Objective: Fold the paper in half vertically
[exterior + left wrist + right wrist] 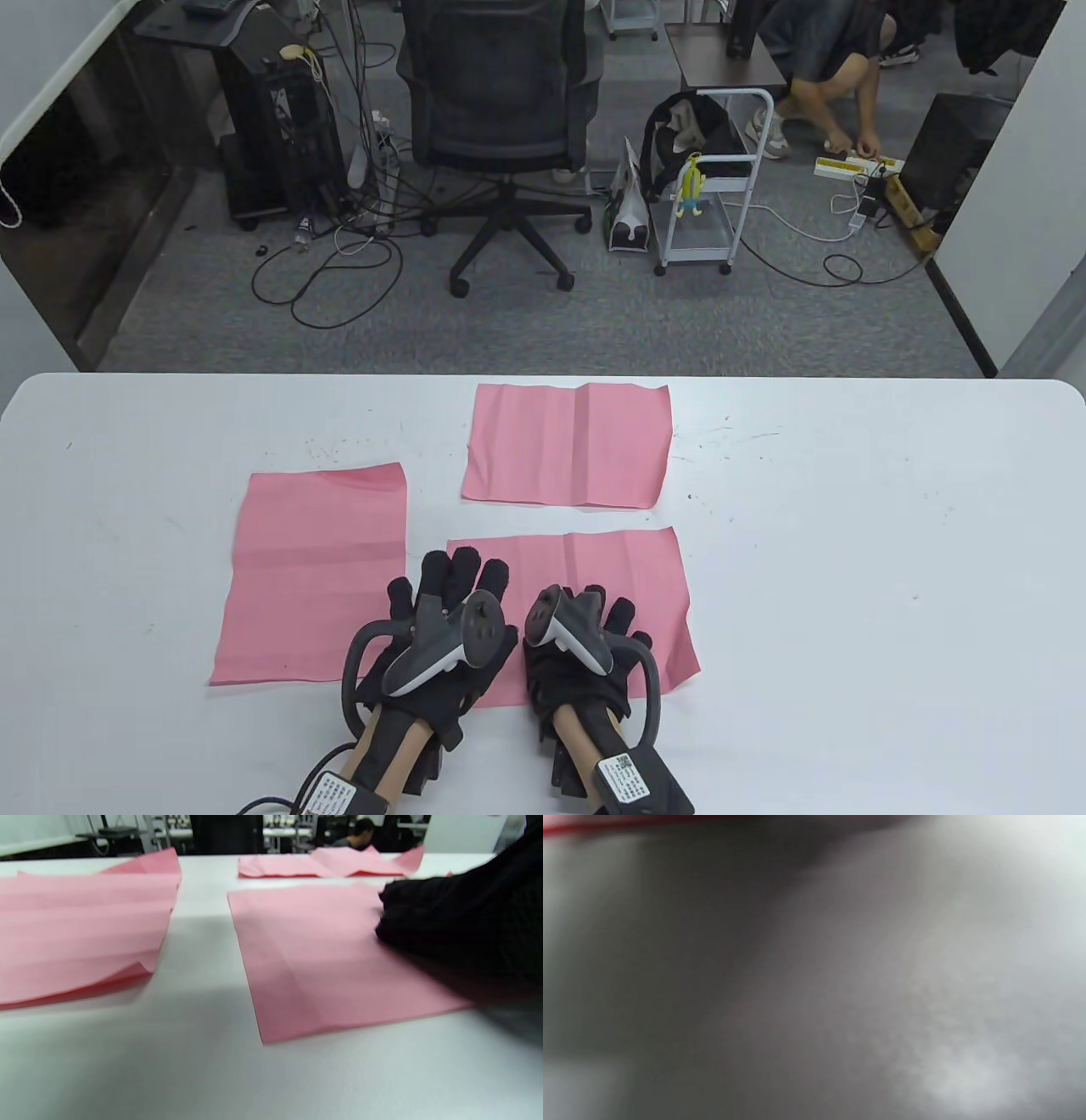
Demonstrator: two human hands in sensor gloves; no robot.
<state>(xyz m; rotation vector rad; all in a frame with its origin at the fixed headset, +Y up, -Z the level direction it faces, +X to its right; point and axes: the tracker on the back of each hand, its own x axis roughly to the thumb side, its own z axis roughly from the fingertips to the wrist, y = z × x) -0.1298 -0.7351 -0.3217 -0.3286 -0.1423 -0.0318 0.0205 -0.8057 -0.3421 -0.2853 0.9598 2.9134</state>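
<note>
Folding could go crooked from here: the near pink sheet (pixel 594 586) is thin and already creased, so uneven pressure might slide it on the white table (pixel 848 552) or skew the edges. It lies flat under both hands, left hand (pixel 445 628) spread on its left edge, right hand (pixel 585 649) flat on its middle (fingers look straight; the right wrist view is a blur).

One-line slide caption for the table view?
Both gloved hands, left hand and right hand, rest flat on the nearest pink paper.
</note>
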